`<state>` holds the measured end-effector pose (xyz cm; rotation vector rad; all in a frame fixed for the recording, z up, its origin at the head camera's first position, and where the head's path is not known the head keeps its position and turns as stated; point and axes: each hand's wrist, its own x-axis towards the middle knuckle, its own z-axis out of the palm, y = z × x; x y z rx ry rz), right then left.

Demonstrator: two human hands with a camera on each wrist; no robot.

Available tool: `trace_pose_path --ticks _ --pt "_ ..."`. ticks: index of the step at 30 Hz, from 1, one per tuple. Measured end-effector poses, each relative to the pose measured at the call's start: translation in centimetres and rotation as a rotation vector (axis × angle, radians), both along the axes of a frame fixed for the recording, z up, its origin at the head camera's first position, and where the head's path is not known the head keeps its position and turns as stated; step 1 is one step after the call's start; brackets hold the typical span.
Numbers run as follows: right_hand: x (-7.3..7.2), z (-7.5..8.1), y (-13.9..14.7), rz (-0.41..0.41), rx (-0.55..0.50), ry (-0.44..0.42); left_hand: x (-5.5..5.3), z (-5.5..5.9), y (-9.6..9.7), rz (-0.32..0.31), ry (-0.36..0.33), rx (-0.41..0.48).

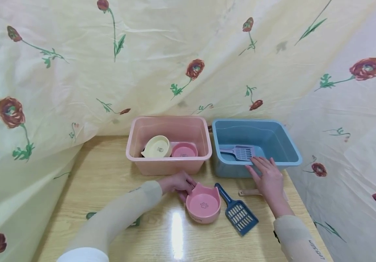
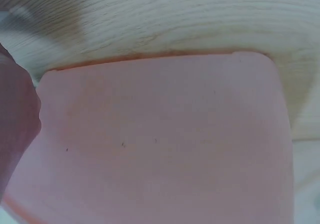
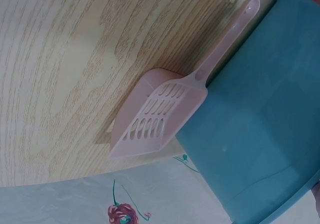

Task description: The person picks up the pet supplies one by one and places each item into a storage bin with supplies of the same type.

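Note:
My left hand [image 1: 182, 185] holds a pink cat-eared bowl [image 1: 204, 207] by its left edge, near one ear, in front of the pink bin [image 1: 168, 167]. That bin's outer wall [image 2: 165, 134] fills most of the left wrist view. At the front rim of the blue bin [image 1: 230, 169] is my right hand [image 1: 270, 180], its fingers extended over the rim. Close to those fingertips, a lavender slotted litter scoop [image 1: 243, 153] lies inside the blue bin. Below my right hand, a pale pink litter scoop [image 3: 155, 108] lies on the table against the bin, partly hidden in the head view.
A cream bowl [image 1: 160, 147] and another pink bowl [image 1: 184, 150] sit in the pink bin. A dark blue litter scoop [image 1: 240, 214] lies right of the held bowl. Under my left forearm a dark green object [image 1: 91, 215] is mostly hidden. Flowered cloth [image 1: 162, 54] hangs behind.

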<state>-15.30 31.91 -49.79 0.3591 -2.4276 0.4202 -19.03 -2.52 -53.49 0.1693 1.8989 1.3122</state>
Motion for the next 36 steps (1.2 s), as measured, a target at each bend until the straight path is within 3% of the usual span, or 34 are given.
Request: trace_pose_path --ticks 6,21,26,36 --pt "-0.1 0.0 0.0 -0.003 -0.002 -0.009 0.7 2.0 -1.2 -0.051 -0.009 -0.014" --pt "-0.1 0.1 -0.1 0.001 -0.024 -0.011 1.1 10.9 -4.6 -0.096 0.048 -0.092" --pt "0.0 -0.1 0.2 -0.012 -0.028 -0.043 0.3 14.1 -5.0 -0.101 0.108 -0.136" --pt "0.0 -0.1 0.1 -0.001 -0.018 -0.024 -2.3 20.5 -6.6 -0.128 0.244 -0.217"
